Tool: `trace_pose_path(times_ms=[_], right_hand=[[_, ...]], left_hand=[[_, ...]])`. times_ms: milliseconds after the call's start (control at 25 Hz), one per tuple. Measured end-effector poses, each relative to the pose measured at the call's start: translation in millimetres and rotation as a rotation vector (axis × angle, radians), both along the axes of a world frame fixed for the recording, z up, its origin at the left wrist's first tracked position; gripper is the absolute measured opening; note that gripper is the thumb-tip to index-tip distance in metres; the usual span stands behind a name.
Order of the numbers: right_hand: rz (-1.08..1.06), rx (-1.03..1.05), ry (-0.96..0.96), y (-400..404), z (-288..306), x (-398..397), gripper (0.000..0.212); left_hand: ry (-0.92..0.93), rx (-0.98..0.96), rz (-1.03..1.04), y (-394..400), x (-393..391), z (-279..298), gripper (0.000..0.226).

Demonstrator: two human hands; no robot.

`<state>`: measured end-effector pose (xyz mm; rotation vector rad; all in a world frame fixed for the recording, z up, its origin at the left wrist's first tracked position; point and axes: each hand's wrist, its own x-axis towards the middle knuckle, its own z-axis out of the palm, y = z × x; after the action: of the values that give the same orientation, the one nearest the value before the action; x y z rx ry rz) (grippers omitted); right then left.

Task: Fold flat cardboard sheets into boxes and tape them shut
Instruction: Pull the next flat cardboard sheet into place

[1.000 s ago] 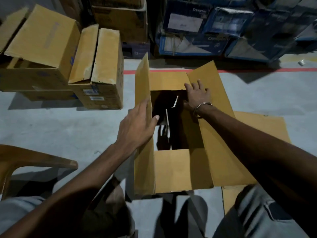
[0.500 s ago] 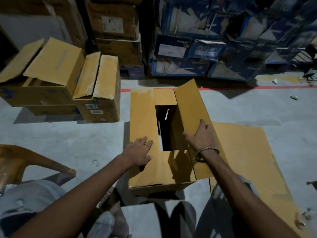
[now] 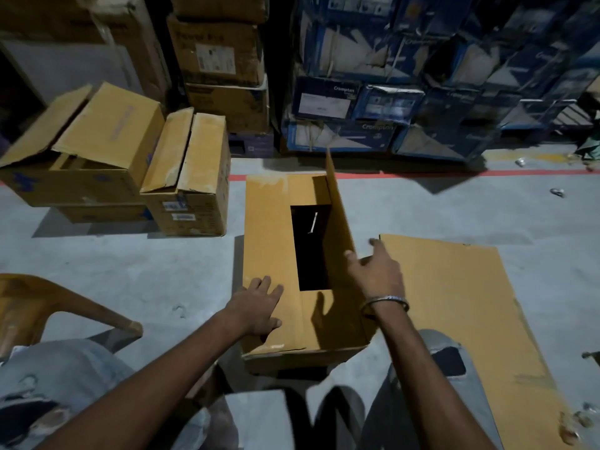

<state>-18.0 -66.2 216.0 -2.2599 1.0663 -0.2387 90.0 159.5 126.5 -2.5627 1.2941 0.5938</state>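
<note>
The cardboard box [image 3: 302, 271] stands formed on the concrete floor [image 3: 130, 254] in front of the person, with its left long flap [image 3: 269, 235] folded flat over the top and both short end flaps down, while the right long flap [image 3: 337, 216] stands tilted up, leaving a dark gap open. The left hand [image 3: 259, 305] presses the left flap down with flat, spread fingers, and the right hand [image 3: 376, 271] touches the raised flap's outer face with loosely extended fingers, gripping nothing. By my judgement the last flap and all taping remain, no tape is visible, and a flat cardboard sheet [image 3: 461, 313] lies just right of the box, unfolded.
</note>
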Motion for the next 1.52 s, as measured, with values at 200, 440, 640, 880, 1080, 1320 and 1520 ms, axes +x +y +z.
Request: trace_pose_path(times_ms=[200, 440, 640, 880, 1080, 1320, 1520], right_hand=[[0.243, 0.020, 0.168, 44.9, -50.1, 10.5, 0.038], [0.185, -0.132, 0.370, 30.1, -84.0, 10.6, 0.062], [-0.033, 0.417, 0.335, 18.4, -98.8, 11.6, 0.126], [-0.061, 0.426, 0.370, 15.1, -97.9, 6.1, 0.122], [-0.049, 0.398, 0.464, 25.3, -106.3, -5.6, 0.122], [-0.104, 0.329, 0.475, 33.1, -111.6, -11.4, 0.121], [-0.098, 0.315, 0.462, 34.3, -109.0, -15.2, 0.119]], left_hand=[[0.005, -0.004, 0.043, -8.8, 0.5, 1.0, 0.085], [0.117, -0.145, 0.294, 1.9, -3.9, -9.3, 0.089], [0.475, -0.448, 1.007, -3.0, -13.1, -19.8, 0.130], [0.617, -0.480, 1.082, 1.0, -32.2, -18.1, 0.138], [0.499, -0.353, 1.009, 6.1, -53.9, -33.5, 0.138], [0.371, -0.321, 0.878, -1.2, -69.1, -34.3, 0.131], [0.387, -0.322, 0.882, -1.4, -68.9, -30.8, 0.131]])
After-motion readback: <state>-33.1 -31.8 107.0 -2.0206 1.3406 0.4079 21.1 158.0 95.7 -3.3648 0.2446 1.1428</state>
